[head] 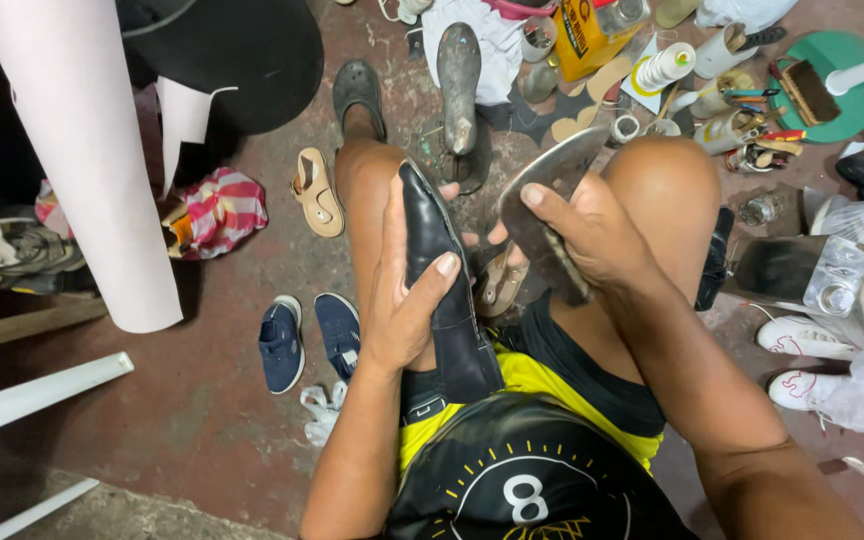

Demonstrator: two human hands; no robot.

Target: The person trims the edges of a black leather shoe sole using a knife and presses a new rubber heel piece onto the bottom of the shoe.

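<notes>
While the person sits with both knees raised, the left hand [404, 300] is wrapped around a black leather shoe [442, 285], thumb across its upper, holding it on edge against the left thigh with the toe pointing away from the body. Just right of the shoe, the right hand [592, 235] is closed on a broad flat metal blade [550, 195], index finger laid along its face, the tip angled up above the shoe's toe. Beyond the shoe stands an iron shoe last [459, 85] on the reddish floor. Left of the shoe lie a tan sandal [316, 192] and a pair of small navy shoes [309, 338].
</notes>
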